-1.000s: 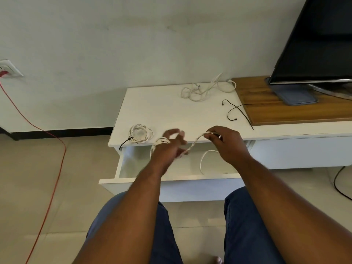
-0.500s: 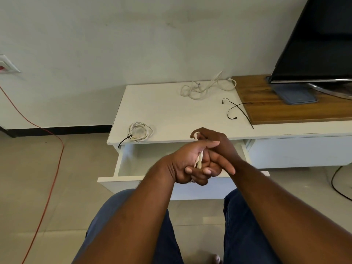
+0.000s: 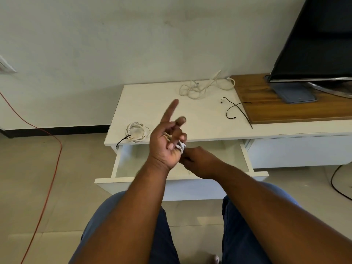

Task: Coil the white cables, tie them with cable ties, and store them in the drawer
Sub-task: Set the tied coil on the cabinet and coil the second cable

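White cable (image 3: pixel 181 146) wraps our left hand (image 3: pixel 163 149), fingers curled as a spool above the drawer (image 3: pixel 190 188); our right hand (image 3: pixel 200 161) pinches its tail for tension

Soft, even daylight; faint shadows, slight wide-angle bending at edges, mild blur.

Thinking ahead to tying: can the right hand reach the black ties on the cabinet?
Probably yes: the ties lie bare on the top, nothing between, but the right hand holds the cable.

Raised left hand (image 3: pixel 165 147) wound with white cable (image 3: pixel 181 146), right hand (image 3: pixel 200 162) apparently pinching it, open drawer (image 3: pixel 190 189) below
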